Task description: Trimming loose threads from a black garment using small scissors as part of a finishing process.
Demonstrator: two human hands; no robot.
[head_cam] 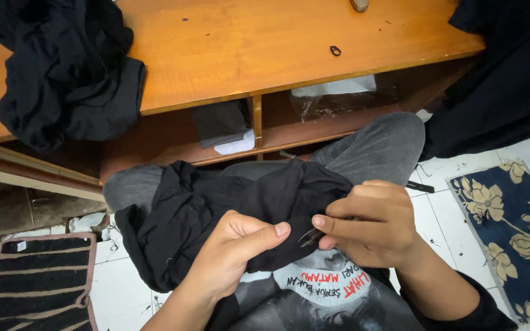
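1. Black fabric, a soft crumpled garment, is bunched on the lap, just in front of the low wooden table, which serves as the landmark here.
2. A fold of the garment is pinched by the left hand, thumb pressed over curled fingers.
3. A small dark snipping tool is gripped by the right hand, its tip touching the cloth edge beside the left thumb.
4. The fold is best kept taut between both hands, so that only a loose thread, not the weave, is met by the blades.
5. Small cuts are advised, with the left thumb kept clear of the tip.
6. Another dark pile of cloth lies on the table's left end; a small dark ring sits towards its right.
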